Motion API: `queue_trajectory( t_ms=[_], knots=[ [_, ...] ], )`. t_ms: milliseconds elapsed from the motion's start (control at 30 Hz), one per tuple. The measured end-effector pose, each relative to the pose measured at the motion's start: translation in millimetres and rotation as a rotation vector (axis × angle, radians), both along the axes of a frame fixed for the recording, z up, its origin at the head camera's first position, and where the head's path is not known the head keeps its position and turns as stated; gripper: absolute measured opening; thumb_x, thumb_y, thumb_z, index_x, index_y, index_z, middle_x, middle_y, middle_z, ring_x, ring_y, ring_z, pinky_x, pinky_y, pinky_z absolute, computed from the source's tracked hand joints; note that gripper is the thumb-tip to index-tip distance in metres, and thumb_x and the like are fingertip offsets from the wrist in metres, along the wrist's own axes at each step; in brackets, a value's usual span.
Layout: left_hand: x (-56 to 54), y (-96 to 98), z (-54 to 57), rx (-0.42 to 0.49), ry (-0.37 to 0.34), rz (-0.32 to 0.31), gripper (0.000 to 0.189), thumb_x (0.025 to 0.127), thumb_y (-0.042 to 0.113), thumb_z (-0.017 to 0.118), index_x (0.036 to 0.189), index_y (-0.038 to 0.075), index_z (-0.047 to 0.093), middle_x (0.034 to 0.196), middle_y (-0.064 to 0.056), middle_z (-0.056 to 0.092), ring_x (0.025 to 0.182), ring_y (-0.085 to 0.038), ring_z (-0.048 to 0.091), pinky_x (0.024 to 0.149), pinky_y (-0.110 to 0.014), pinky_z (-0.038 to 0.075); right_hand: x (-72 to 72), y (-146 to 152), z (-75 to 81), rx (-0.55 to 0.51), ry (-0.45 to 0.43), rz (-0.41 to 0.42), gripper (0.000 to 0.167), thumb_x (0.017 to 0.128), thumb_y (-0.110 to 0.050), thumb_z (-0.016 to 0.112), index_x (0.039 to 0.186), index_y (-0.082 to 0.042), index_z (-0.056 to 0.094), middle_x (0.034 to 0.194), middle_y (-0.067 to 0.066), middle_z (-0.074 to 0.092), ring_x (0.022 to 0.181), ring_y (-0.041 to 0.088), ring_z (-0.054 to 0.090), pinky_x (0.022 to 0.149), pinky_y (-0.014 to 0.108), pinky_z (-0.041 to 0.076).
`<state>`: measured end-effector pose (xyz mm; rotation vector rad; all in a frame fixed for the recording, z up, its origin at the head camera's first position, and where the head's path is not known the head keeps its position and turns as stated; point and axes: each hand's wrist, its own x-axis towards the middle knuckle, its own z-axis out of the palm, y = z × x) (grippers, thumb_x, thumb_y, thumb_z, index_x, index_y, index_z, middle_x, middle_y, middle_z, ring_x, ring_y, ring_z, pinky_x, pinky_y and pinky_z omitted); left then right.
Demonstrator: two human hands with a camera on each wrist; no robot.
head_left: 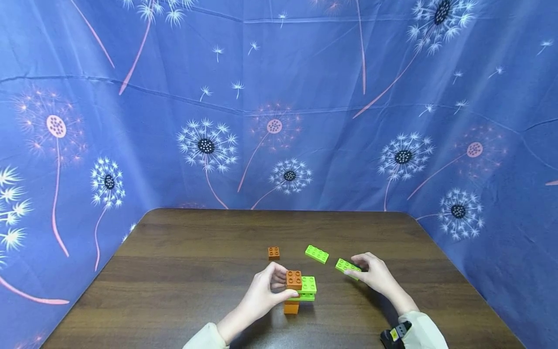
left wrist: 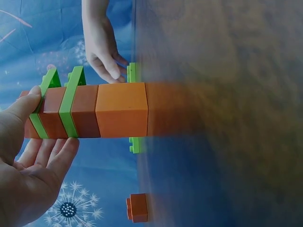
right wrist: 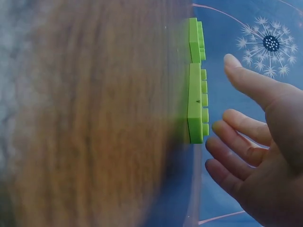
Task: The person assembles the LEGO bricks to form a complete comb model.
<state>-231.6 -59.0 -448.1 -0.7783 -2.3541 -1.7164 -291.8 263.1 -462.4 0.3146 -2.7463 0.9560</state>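
A tower of building bricks stands upright on the table, with an orange brick (left wrist: 122,109) at its foot. Brown bricks (left wrist: 86,111) alternate above it with two thin green bricks (left wrist: 71,101) that jut out to the right. My left hand (head_left: 261,291) grips the tower's upper part, thumb on one side and fingers on the other. Over a flat green brick (head_left: 343,264) on the table hovers my right hand (head_left: 377,274). In the right wrist view its thumb and fingers are spread, with a gap between them and that green brick (right wrist: 195,104).
Behind the tower lies a small brown brick (head_left: 273,252). Another flat green brick (head_left: 316,254) lies left of the one by my right hand. The brown wooden table (head_left: 196,242) ends at a blue dandelion-print cloth (head_left: 331,145) hanging at the back and sides.
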Motion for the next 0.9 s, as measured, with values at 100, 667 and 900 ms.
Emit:
queue_trajectory(
  t_ms=[100,667,900],
  knots=[
    [0.4,0.5,0.0,0.005,-0.004,-0.002,0.039,0.074,0.019,0.079,0.097,0.003,0.052,0.098,-0.010,0.065,0.088,-0.015,0.066,0.080,-0.018,0.054,-1.9,0,0.8,0.004,-0.056,-0.007,0.051,0.071,-0.030,0.081,0.108,0.003,0.064,0.100,0.012,0.064,0.087,0.024,0.061,0.072,0.032,0.050],
    [7.1,-0.5,4.7,-0.031,0.010,-0.035,0.032,0.081,0.014,0.072,0.103,0.003,0.051,0.107,-0.009,0.060,0.097,-0.022,0.064,0.086,-0.021,0.052,-8.7,2,-6.6,0.064,-0.078,0.014,0.048,0.065,-0.019,0.084,0.102,0.004,0.065,0.091,0.009,0.064,0.078,0.019,0.057,0.063,0.025,0.045],
    [6.3,-2.6,3.4,-0.018,0.006,-0.045,0.032,0.082,0.018,0.072,0.103,0.003,0.053,0.107,-0.010,0.062,0.096,-0.020,0.064,0.085,-0.021,0.053,-12.4,4,-10.3,0.084,-0.075,0.013,0.039,0.065,-0.016,0.083,0.096,0.000,0.067,0.085,0.005,0.061,0.075,0.016,0.055,0.062,0.024,0.043]
  ],
)
